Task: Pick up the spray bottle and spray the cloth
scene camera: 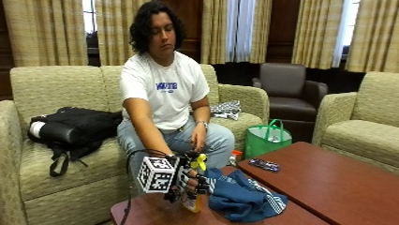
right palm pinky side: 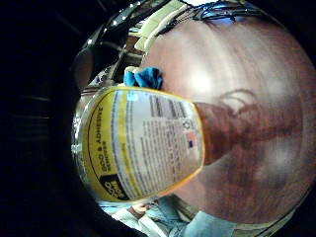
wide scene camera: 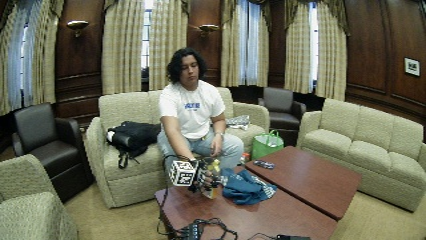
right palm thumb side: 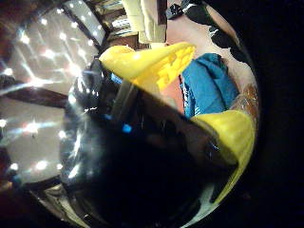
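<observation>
— Bottle (scene camera: 192,202) looks lifted or barely off the table (scene camera: 324,183), near corner, with the gloved hand (scene camera: 187,180) wrapped around its neck and yellow trigger. Picking up seems done.

— And spraying?

— Not that I can tell. Cloth (scene camera: 240,197) lies just right of it, bunched on the wood, nozzle facing that way.

— The palm cameras add anything?

— One shows the label (right palm pinky side: 143,148) close up; the other the trigger (right palm thumb side: 152,64) with blue cloth beyond. Only the room view shows the whole hand.

Dark wood-panelled walls (wide scene camera: 80,60), tall curtained windows (wide scene camera: 143,45), beige sofas (wide scene camera: 126,150), brown armchairs (wide scene camera: 40,140).
</observation>
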A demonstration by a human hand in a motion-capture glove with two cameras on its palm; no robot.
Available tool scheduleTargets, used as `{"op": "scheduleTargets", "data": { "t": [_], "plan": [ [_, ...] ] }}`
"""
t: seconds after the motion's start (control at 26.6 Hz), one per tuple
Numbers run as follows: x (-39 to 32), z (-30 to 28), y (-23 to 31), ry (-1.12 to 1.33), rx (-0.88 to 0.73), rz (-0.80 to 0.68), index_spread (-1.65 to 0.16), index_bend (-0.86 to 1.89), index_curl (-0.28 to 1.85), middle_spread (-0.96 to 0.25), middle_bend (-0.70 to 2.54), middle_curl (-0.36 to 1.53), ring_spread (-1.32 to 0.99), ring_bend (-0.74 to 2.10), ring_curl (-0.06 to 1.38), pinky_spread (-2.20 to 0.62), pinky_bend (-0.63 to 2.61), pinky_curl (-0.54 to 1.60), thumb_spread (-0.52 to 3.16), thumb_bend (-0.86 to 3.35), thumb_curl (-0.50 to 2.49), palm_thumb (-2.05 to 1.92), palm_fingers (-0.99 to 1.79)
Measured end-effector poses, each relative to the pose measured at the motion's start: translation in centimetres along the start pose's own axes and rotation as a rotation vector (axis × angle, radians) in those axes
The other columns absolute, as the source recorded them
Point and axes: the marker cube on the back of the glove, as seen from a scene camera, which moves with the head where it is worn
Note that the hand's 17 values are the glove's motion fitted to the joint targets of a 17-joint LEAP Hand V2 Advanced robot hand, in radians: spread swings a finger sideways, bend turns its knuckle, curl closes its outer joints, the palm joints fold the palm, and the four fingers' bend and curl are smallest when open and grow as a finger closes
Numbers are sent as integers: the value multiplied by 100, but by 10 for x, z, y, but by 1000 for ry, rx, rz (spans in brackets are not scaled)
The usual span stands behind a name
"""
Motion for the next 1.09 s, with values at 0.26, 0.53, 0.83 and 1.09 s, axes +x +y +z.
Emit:
{"op": "scheduleTargets", "data": {
  "t": [0.26,0.53,0.83,1.09],
  "plan": [
    [5,-6,-13,41,24,8,-40,9,18,-17,28,40,-16,49,37,9,21,35,93,-2,34,73,65],
    [9,-18,-27,27,62,43,-39,12,20,-18,32,41,-16,47,36,9,18,34,92,-4,33,69,70],
    [13,-31,-41,16,107,55,-39,13,22,-18,31,41,-16,47,36,8,18,33,91,-3,34,68,72],
    [8,-31,-47,33,107,58,-38,16,24,-19,32,41,-17,47,36,7,14,31,92,-2,34,71,80]
  ]
}}
